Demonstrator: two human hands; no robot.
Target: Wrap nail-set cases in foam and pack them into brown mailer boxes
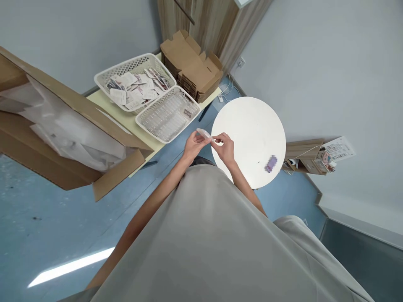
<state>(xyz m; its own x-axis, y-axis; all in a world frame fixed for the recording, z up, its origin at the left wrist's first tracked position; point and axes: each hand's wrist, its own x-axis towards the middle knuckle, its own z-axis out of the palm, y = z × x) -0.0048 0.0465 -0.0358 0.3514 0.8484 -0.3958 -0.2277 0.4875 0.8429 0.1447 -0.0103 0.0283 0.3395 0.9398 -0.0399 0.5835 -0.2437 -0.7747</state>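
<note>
Between both hands is a small flat clear plastic case (204, 133), held in front of my body by the left edge of the round white table (252, 126). My left hand (192, 146) grips its left side with the fingers closed. At its right end, my right hand (225, 147) pinches the case with thumb and fingertips. Just beyond the hands, a white basket of clear plastic cases (149, 133) sits on a pale yellow table (129, 121). Behind it, another white basket (100, 77) is filled with small printed packets (138, 88).
A large open cardboard box (103, 121) with plastic sheeting stands at left. Flattened brown cartons (192, 63) are stacked at the back near a wooden cabinet (214, 25). A blurred purple item (270, 163) lies on the round table. A small wooden shelf (302, 157) is at right.
</note>
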